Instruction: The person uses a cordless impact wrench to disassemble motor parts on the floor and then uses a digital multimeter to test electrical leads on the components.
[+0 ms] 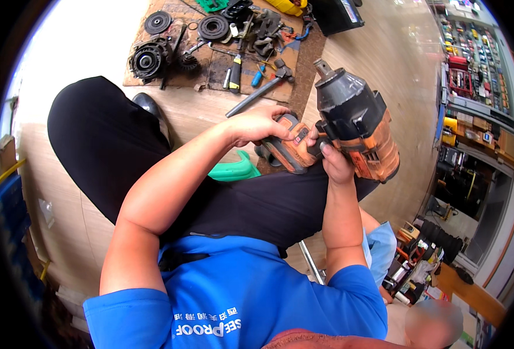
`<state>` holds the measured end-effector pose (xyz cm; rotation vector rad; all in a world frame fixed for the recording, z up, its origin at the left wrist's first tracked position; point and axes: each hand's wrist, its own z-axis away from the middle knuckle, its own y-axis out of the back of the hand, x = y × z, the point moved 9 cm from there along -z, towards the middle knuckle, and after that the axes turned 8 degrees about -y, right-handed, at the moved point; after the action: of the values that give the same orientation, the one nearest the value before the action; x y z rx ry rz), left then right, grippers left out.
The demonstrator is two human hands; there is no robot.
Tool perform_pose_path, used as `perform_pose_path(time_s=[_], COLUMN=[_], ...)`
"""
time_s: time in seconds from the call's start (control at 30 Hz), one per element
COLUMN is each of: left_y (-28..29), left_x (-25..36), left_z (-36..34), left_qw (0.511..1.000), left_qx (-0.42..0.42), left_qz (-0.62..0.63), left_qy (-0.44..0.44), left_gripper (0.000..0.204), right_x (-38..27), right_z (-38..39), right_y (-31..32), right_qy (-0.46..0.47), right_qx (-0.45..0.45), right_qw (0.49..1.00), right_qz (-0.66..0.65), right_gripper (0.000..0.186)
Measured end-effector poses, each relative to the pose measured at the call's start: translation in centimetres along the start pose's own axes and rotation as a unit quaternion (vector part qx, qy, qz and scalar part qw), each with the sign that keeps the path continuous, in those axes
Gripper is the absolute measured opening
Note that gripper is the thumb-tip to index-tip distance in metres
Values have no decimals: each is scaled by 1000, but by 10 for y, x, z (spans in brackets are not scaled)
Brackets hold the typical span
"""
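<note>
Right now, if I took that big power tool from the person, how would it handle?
The impact wrench is probably heavy: it's bulky, and both left hand and right hand are on it. It should feel stiff, as its casing looks rigid. It may tip toward its thick head, since that outsizes the base.

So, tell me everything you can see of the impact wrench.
The impact wrench has a black, metal-looking nose, a bare square drive tip pointing toward the picture's upper left, and a scuffed orange-and-black housing. It is held right of the picture's centre: right hand gripping beside the housing, left hand on its orange battery block; whether that is fully seated can't be told.
</note>
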<state>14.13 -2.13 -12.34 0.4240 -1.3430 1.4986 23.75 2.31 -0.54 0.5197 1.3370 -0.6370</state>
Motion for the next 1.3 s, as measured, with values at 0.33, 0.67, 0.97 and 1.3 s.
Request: perform_pose_path(time_s=[0.33, 0.67, 0.97, 1.3], left_y=[-13, -7, 15, 10], left_x=[-4, -3, -20, -11], left_z=[0, -2, -9, -11], left_qw=[999, 999, 982, 978], left_qx=[-17, 29, 139, 143], left_qz=[-8, -34, 128, 149], left_qy=[43, 9, 10, -13], left_gripper=[97, 91, 63, 42], right_x=[0, 4, 2, 2], right_z=[-4, -9, -9, -4], right_y=[8, 23, 43, 51], right_qy=[-36, -47, -33, -21], right_qx=[55, 104, 103, 67], right_qw=[997, 986, 953, 943], right_qz=[-32, -120, -284, -325], right_gripper=[40, 46, 45, 45])
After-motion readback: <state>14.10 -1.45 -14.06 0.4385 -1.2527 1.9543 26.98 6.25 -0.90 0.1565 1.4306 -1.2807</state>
